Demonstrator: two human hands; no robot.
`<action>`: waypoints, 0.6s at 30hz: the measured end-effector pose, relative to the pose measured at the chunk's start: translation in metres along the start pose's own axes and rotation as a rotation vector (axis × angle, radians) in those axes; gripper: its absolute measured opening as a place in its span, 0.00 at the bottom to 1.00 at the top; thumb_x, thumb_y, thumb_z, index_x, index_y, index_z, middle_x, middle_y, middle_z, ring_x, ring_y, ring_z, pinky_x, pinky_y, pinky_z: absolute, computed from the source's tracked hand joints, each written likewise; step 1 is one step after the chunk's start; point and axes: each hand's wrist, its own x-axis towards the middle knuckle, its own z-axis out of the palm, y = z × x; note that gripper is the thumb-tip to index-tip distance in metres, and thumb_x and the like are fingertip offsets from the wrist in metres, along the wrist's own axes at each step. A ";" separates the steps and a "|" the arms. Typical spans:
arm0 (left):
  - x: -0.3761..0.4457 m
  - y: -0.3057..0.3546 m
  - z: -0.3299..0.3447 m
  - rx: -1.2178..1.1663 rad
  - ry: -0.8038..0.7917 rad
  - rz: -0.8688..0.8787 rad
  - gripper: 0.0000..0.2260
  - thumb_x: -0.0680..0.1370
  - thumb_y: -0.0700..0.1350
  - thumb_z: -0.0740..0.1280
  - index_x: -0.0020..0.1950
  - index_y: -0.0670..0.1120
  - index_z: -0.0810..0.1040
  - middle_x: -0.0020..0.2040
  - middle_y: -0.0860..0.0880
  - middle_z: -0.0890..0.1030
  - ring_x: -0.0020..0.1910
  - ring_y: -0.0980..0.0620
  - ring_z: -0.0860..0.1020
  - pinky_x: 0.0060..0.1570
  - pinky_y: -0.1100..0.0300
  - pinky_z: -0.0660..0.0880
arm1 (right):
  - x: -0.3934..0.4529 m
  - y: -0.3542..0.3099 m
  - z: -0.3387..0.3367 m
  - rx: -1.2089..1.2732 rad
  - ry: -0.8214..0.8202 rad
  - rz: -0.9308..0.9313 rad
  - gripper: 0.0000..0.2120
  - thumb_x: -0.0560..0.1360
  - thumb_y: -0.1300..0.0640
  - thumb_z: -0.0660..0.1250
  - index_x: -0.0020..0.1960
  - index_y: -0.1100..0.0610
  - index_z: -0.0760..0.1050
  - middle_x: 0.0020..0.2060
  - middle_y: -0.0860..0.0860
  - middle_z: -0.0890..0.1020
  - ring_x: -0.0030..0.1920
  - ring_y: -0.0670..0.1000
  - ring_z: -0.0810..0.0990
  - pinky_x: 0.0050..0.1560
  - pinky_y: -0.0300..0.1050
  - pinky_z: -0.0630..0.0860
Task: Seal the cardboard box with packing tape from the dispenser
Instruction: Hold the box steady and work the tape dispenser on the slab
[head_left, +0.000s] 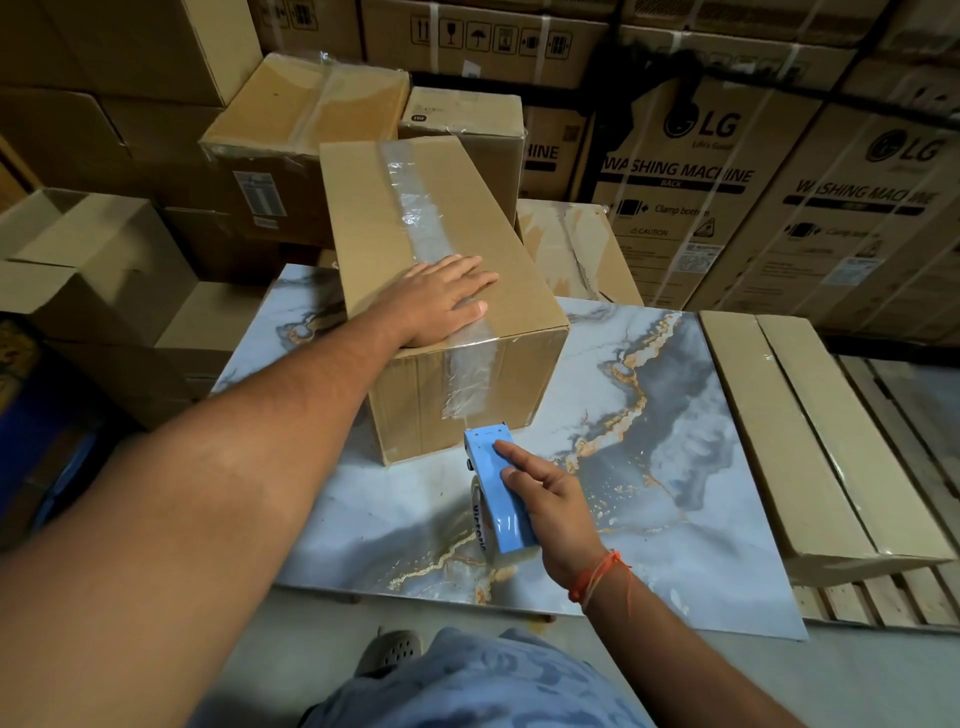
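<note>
A long brown cardboard box (374, 218) lies on a marble-patterned board (675, 457). A strip of clear packing tape (415, 208) runs along the box's top seam and down its near end face. My left hand (441, 301) lies flat, fingers spread, on the near end of the top, partly over the tape. My right hand (550, 499) grips a blue tape dispenser (498, 488) just below the near face's bottom edge, index finger stretched along its top. The tape roll under the dispenser is mostly hidden.
A flat taped carton (810, 441) lies to the right on wooden slats. Stacked cartons surround the board: open boxes (93, 270) at left, taped boxes (306, 114) behind, LG washing machine cartons (727, 171) at back right. My foot (389, 649) is below the board's near edge.
</note>
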 end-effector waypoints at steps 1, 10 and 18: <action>0.000 0.000 0.000 0.001 -0.002 -0.001 0.25 0.85 0.60 0.51 0.83 0.61 0.56 0.85 0.54 0.53 0.84 0.51 0.51 0.80 0.46 0.50 | 0.001 -0.002 0.001 -0.008 0.000 0.014 0.14 0.79 0.64 0.65 0.62 0.57 0.82 0.55 0.53 0.85 0.44 0.49 0.82 0.47 0.42 0.82; 0.002 -0.001 0.003 0.009 0.010 0.005 0.25 0.85 0.60 0.51 0.83 0.60 0.56 0.85 0.53 0.54 0.84 0.50 0.52 0.80 0.44 0.51 | 0.016 -0.027 0.011 -0.002 0.025 0.118 0.13 0.78 0.66 0.66 0.60 0.59 0.83 0.51 0.56 0.86 0.42 0.52 0.82 0.42 0.41 0.82; 0.005 -0.005 0.006 0.012 0.015 0.015 0.25 0.84 0.61 0.50 0.82 0.61 0.56 0.85 0.53 0.54 0.84 0.50 0.52 0.80 0.44 0.52 | 0.031 -0.036 0.014 0.104 0.033 0.278 0.12 0.76 0.65 0.68 0.56 0.59 0.85 0.53 0.61 0.85 0.44 0.58 0.82 0.44 0.49 0.83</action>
